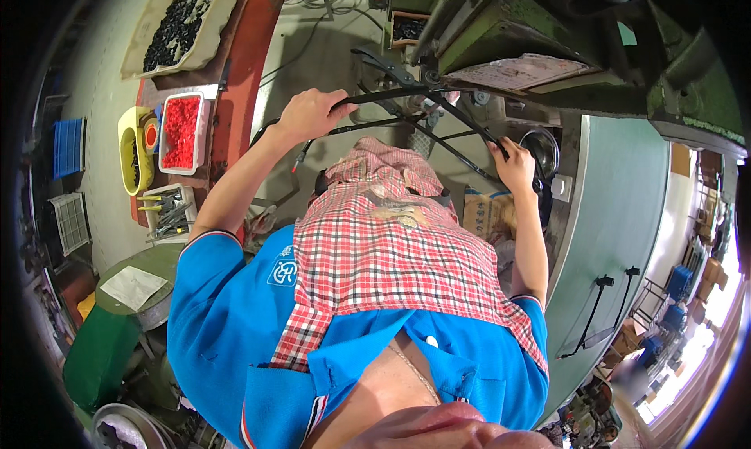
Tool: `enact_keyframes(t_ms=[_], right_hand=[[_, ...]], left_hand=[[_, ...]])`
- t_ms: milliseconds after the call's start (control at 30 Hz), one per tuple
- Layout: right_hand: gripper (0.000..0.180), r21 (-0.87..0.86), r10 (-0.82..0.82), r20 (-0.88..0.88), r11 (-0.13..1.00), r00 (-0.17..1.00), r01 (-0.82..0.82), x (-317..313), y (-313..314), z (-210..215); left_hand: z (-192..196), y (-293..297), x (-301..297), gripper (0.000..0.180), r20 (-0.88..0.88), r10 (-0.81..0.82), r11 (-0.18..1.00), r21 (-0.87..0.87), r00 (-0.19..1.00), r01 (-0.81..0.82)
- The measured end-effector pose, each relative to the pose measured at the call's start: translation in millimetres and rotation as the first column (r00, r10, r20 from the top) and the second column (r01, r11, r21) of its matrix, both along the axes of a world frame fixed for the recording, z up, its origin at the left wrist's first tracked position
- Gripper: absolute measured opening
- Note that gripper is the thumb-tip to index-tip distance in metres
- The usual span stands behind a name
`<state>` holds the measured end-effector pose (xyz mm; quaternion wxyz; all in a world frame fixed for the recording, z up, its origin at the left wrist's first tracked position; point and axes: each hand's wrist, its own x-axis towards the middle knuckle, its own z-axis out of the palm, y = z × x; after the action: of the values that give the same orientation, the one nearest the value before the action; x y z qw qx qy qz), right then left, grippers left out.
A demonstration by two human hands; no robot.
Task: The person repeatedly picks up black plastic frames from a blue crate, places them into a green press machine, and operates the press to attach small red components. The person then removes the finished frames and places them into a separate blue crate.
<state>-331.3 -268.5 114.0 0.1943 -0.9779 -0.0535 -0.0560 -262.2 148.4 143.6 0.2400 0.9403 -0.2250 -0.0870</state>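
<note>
A black tubular metal frame [403, 91] with several crossing bars is spread out in front of me, below the green machine. My left hand [313, 114] is closed around the frame's left end. Toward the right, my right hand [516, 166] grips the other side, with its fingers curled over a bar end. The middle bars cross and pass close to the machine's lower part, and I cannot tell whether they touch it. My red checked apron [391, 253] lies between my arms.
On a red-edged bench at left stand a shallow tray [139, 67] of black parts, a white tub [180, 170] of red parts, a yellow container [127, 179] and a tool tray. The green machine [540, 26] overhangs at upper right. A green panel [618, 214] stands right, near a sack [485, 214].
</note>
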Motion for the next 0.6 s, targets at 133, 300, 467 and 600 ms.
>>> enact_keyframes(t_ms=[133,300,467,600], right_hand=[[0.03,-0.063,-0.022,0.013,0.998,1.0,0.023,-12.8,7.6,41.2],[0.026,0.041,0.025,0.065,0.999,0.998,-0.028,-87.2,-0.9,27.4],[0.022,-0.166,-0.186,0.079,0.966,0.979,0.197,-174.6,-38.6,71.8],[0.024,-0.339,-0.346,0.206,0.852,0.915,0.399,-274.1,-79.9,143.1]], left_hand=[[19.7,11.5,2.5,0.029,0.002,-0.066,0.997,0.036,0.998,0.066],[-11.5,8.3,-42.1,0.031,-0.04,-0.152,0.988,0.001,0.988,0.152],[-37.8,-68.8,-82.6,0.032,0.053,-0.236,0.956,-0.165,0.97,0.242],[-17.7,-168.1,-97.4,0.033,0.231,-0.408,0.81,-0.354,0.883,0.467]])
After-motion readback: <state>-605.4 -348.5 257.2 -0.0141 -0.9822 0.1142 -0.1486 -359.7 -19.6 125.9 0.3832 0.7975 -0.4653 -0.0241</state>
